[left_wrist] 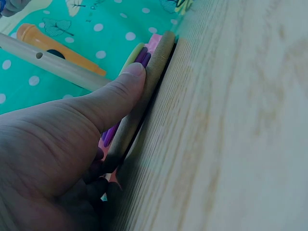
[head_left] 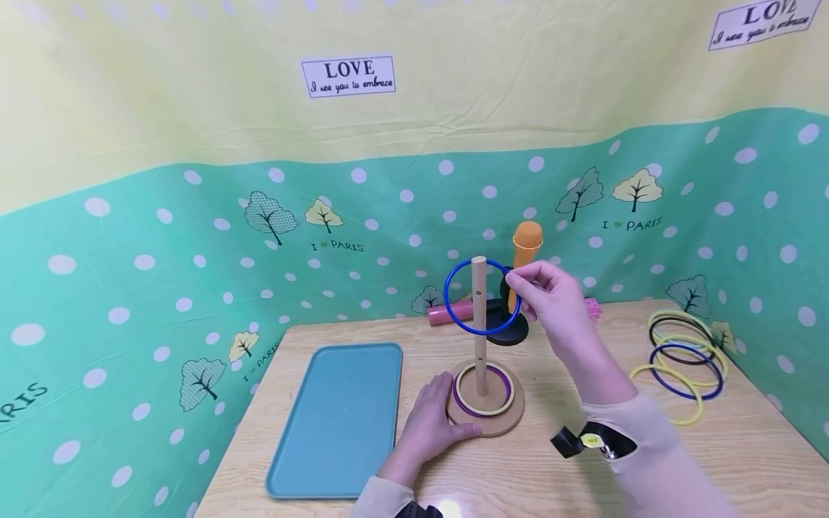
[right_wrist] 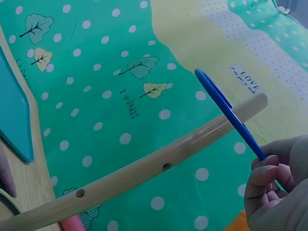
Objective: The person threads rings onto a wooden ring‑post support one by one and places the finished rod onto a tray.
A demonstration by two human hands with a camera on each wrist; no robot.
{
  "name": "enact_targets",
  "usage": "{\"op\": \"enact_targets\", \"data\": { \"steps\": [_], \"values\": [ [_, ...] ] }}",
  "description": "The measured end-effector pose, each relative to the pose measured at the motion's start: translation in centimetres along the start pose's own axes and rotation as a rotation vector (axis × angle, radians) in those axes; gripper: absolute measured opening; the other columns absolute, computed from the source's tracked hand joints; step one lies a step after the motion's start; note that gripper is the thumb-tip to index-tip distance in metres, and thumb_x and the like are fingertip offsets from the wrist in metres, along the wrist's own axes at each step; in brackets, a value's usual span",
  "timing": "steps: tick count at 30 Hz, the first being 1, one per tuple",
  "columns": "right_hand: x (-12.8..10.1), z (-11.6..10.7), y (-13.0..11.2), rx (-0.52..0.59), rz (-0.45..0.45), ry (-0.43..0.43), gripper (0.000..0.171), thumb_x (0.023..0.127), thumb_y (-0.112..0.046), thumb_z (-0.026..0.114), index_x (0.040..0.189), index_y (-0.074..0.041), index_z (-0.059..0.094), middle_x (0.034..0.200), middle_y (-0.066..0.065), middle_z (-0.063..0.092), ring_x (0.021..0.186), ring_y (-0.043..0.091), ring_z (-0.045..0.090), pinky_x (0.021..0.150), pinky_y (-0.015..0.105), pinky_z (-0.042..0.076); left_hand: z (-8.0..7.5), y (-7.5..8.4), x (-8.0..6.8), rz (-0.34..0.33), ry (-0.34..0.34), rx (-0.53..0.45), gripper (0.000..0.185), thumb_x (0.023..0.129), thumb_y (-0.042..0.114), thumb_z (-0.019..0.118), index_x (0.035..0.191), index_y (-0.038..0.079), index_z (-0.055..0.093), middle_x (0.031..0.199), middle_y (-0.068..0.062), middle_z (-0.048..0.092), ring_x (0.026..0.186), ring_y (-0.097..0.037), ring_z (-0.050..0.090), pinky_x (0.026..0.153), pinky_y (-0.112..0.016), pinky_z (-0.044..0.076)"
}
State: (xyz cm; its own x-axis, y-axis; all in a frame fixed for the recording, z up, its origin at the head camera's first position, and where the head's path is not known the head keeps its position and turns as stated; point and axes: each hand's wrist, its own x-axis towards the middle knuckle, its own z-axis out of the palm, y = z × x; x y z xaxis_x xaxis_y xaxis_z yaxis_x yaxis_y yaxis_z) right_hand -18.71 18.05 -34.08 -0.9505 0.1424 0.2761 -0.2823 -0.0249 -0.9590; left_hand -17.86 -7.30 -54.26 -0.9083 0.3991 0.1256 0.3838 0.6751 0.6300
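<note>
Nearest, left hand (head_left: 432,421) flat on table (head_left: 570,467), fingers relaxed, thumb pressing round wooden base (head_left: 484,421). Purple ring (head_left: 483,392) and yellow ring (head_left: 482,383) stacked at foot of peg (head_left: 479,324). Higher up, right hand (head_left: 550,302) pinching blue ring (head_left: 482,296), looped around peg top. Teal tray (head_left: 340,421) left. Loose rings (head_left: 686,352) lying right. Farther back, orange microphone (head_left: 526,248).

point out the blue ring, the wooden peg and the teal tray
blue ring (head_left: 453,316), head view, on its lower left arc, clear of the right hand that pinches it.
wooden peg (head_left: 479,331), head view, on the middle of the upright shaft.
teal tray (head_left: 343,417), head view, on its flat bare centre.
</note>
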Motion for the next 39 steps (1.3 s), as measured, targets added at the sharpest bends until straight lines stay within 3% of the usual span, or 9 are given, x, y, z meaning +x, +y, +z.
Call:
{"op": "enact_targets", "data": {
  "steps": [20, 31, 39],
  "values": [
    [-0.8, -0.3, 5.4, -0.066, 0.144, 0.002, 0.025, 0.107, -0.022, 0.077, 0.118, 0.0, 0.072, 0.081, 0.0, 0.062, 0.065, 0.011, 0.052, 0.056, 0.02, 0.047, -0.1, -0.2, 0.2, 0.018, 0.008, 0.01, 0.118, 0.08, 0.049, 0.1, 0.166, -0.007, 0.04, 0.168, -0.027, 0.045, 0.16, -0.041, 0.038, 0.135, -0.054, 0.026],
    [-1.9, -0.7, 8.4, -0.103, 0.227, 0.005, 0.028, 0.107, -0.022, 0.077, 0.121, 0.002, 0.072, 0.091, 0.002, 0.066, 0.064, 0.01, 0.053, 0.055, 0.02, 0.047, 0.0, -0.3, 0.1, 0.015, 0.005, -0.002, 0.119, 0.08, 0.05, 0.1, 0.167, -0.006, 0.04, 0.169, -0.026, 0.044, 0.16, -0.042, 0.037, 0.135, -0.055, 0.025],
    [-2.7, -1.0, 10.9, -0.098, 0.271, 0.01, 0.028, 0.107, -0.019, 0.076, 0.124, 0.004, 0.071, 0.087, 0.0, 0.066, 0.062, 0.01, 0.052, 0.054, 0.021, 0.047, -0.1, -0.1, 0.1, 0.008, 0.001, -0.006, 0.119, 0.081, 0.053, 0.098, 0.168, -0.004, 0.038, 0.17, -0.024, 0.044, 0.161, -0.041, 0.037, 0.135, -0.055, 0.025]
  ]
}}
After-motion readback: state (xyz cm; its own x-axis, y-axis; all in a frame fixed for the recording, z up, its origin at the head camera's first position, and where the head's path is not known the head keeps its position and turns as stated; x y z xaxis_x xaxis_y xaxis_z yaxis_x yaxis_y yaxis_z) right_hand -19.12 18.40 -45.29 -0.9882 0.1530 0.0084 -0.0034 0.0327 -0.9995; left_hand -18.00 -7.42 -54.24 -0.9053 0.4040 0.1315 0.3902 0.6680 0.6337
